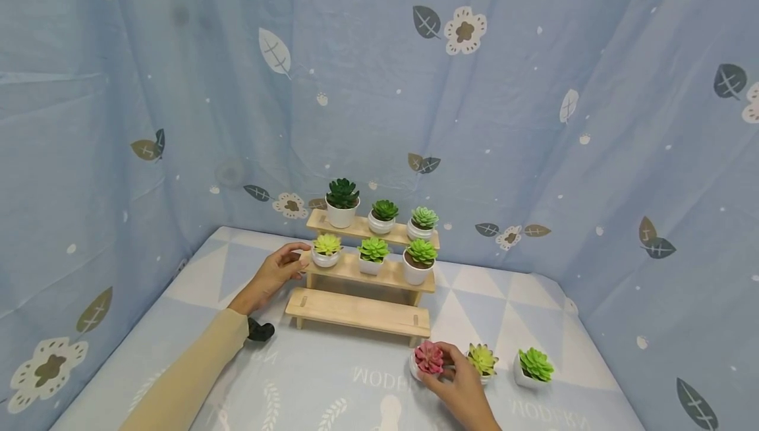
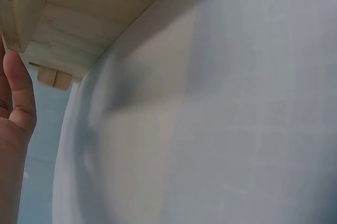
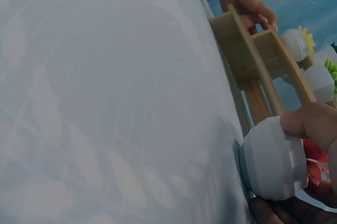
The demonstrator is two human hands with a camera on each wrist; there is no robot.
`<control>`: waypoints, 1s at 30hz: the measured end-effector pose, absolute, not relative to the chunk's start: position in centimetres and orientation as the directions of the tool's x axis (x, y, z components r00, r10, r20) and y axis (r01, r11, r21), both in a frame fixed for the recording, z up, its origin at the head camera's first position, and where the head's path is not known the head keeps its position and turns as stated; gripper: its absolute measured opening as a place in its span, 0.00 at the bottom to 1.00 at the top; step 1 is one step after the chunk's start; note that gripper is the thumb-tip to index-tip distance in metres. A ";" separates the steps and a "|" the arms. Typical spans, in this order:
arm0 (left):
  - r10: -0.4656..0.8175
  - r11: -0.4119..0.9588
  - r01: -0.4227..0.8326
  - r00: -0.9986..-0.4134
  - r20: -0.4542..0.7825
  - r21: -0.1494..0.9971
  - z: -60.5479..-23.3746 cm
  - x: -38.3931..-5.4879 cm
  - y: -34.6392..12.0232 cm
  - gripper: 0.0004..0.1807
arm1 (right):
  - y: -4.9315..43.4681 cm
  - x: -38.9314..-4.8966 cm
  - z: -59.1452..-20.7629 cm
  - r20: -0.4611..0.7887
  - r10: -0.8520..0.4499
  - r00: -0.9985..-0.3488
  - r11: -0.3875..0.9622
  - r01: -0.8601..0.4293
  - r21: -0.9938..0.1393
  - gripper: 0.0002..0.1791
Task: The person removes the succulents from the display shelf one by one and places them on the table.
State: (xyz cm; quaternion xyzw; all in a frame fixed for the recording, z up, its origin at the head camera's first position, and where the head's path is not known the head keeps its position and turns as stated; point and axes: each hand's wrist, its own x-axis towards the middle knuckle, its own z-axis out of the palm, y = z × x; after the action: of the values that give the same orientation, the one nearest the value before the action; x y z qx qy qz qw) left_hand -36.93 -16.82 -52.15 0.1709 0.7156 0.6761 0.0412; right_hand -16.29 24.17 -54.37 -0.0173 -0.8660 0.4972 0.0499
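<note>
My right hand (image 1: 461, 388) grips a white pot (image 3: 275, 161) holding a pink-red succulent (image 1: 429, 357), with thumb and fingers on opposite sides. The pot is at the tablecloth, just in front of the right end of a three-step wooden stand (image 1: 358, 312). At the stand's left side, my left hand (image 1: 275, 276) holds the end of the middle step between thumb and fingers; the left wrist view shows only part of this hand (image 2: 18, 92). Three potted succulents line the top step, among them a dark green one (image 1: 342, 195). Three more, including a yellow-green one (image 1: 327, 246), stand on the middle step. The bottom step is bare.
Right of my right hand stand a yellow-green succulent (image 1: 482, 360), partly hidden by the hand, and a bright green one in a square white pot (image 1: 530, 378). A black object (image 1: 261, 330) shows by my left wrist. A blue patterned curtain (image 1: 367, 101) hangs behind the table.
</note>
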 end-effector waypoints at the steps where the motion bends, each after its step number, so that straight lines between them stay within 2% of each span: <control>1: 0.298 0.028 0.187 -0.939 0.170 0.982 -52.2 -36.9 -16.8 0.27 | 24.1 -16.3 -54.4 0.072 0.080 -0.994 0.515 -0.021 -0.857 0.38; 16: 0.294 0.002 0.169 -0.942 0.161 0.986 -52.4 -37.3 -16.7 0.27 | 23.9 -16.4 -53.7 0.087 0.085 -0.993 0.587 -0.021 -0.809 0.38; 20: 0.297 -0.015 0.164 -0.941 0.162 0.986 -52.3 -37.2 -16.8 0.28 | 24.0 -16.3 -53.5 0.117 0.068 -0.991 0.599 -0.054 -0.799 0.38; 30: 0.289 -0.005 0.167 -0.944 0.161 0.986 -52.0 -36.8 -16.6 0.27 | 24.0 -16.1 -51.0 0.109 0.022 -0.994 0.622 -0.072 -0.779 0.43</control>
State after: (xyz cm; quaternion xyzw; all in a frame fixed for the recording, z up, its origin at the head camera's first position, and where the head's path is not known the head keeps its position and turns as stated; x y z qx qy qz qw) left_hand -36.82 -16.64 -52.00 0.1617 0.7039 0.6902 0.0442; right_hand -16.09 23.98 -51.01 0.0141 -0.8990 0.4344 0.0540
